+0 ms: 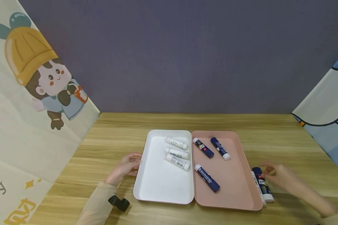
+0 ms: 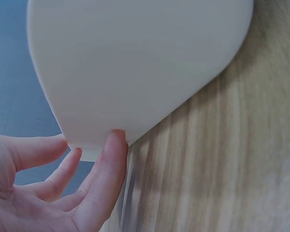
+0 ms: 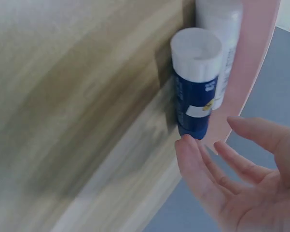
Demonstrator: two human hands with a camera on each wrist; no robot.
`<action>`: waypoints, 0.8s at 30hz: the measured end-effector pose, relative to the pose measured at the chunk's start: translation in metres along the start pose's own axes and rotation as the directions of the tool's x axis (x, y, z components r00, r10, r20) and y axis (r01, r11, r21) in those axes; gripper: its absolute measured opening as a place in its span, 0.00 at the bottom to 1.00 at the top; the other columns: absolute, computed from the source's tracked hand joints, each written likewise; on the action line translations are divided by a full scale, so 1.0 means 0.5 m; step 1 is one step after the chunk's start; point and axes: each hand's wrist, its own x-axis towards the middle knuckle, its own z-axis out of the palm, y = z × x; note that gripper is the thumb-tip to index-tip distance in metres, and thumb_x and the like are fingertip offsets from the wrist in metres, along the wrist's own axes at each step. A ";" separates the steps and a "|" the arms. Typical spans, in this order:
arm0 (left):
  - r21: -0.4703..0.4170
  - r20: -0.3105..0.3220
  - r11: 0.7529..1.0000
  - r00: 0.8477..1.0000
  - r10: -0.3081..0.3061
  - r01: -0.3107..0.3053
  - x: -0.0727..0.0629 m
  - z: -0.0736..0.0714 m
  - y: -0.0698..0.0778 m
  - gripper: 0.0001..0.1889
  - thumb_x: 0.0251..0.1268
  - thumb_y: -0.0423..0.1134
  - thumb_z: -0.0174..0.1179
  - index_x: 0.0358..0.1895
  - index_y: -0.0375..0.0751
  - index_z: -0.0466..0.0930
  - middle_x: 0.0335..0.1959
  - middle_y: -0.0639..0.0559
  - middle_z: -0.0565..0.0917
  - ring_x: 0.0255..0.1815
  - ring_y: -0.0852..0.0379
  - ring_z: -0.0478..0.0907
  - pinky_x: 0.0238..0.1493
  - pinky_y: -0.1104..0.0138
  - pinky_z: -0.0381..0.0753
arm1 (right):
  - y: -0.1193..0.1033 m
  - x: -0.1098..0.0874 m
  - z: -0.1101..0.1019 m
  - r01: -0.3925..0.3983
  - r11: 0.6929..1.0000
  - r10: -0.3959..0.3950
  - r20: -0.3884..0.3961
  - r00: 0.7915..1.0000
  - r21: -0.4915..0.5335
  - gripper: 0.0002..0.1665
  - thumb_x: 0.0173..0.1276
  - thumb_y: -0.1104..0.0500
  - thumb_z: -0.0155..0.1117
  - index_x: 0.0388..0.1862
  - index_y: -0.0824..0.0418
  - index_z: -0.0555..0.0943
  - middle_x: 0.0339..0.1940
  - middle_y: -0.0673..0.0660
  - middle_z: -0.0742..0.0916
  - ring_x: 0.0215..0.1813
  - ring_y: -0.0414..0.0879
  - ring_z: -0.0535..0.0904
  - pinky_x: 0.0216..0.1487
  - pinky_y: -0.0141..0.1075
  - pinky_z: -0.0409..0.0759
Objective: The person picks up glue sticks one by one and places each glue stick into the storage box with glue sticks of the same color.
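My left hand (image 1: 124, 168) touches the outer left side of the white tray (image 1: 149, 187) with its fingertips. In the left wrist view, the thumb and fingers lie fairly straight against the tray wall (image 2: 135, 63). On the right, my right hand (image 1: 279, 176) has its fingers spread at the dark end of a navy glue stick (image 1: 262, 185), with no grip around it; whether a fingertip touches it I cannot tell. A white glue stick (image 3: 229, 58) lies between that navy one and the pink tray (image 1: 228, 197), partly hidden in the head view.
Three white glue sticks (image 1: 176, 152) lie in the right half of the white tray. The pink tray, standing against it, holds three navy glue sticks (image 1: 207, 178). Both trays rest on a wooden table (image 1: 101, 140) with a dark wall (image 1: 186, 62) behind.
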 end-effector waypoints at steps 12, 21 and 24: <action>-0.027 0.000 0.999 1.000 0.020 -0.020 -0.002 0.003 0.002 0.18 0.64 0.30 0.47 0.56 0.26 0.61 0.41 0.37 0.75 0.30 0.55 0.78 0.31 0.60 0.80 | 0.009 0.000 0.014 -0.092 0.992 0.087 0.059 0.994 0.086 0.31 0.58 0.60 0.61 0.54 0.77 0.64 0.29 0.55 0.80 0.23 0.42 0.74 0.20 0.31 0.74; -0.024 -0.006 1.000 1.000 0.018 -0.018 0.000 0.004 -0.002 0.18 0.64 0.30 0.47 0.56 0.28 0.62 0.41 0.37 0.75 0.31 0.54 0.78 0.31 0.60 0.79 | 0.007 -0.002 0.020 -0.112 0.983 0.101 0.079 0.992 0.147 0.33 0.57 0.61 0.61 0.55 0.78 0.61 0.29 0.58 0.79 0.25 0.44 0.75 0.21 0.32 0.77; -0.019 -0.006 1.000 1.000 0.019 -0.020 0.001 0.004 -0.002 0.18 0.64 0.31 0.47 0.56 0.28 0.62 0.42 0.37 0.75 0.31 0.54 0.78 0.31 0.60 0.79 | 0.008 -0.001 0.022 -0.108 0.984 0.097 0.080 0.992 0.139 0.34 0.57 0.60 0.62 0.55 0.78 0.61 0.30 0.59 0.79 0.25 0.45 0.76 0.21 0.32 0.76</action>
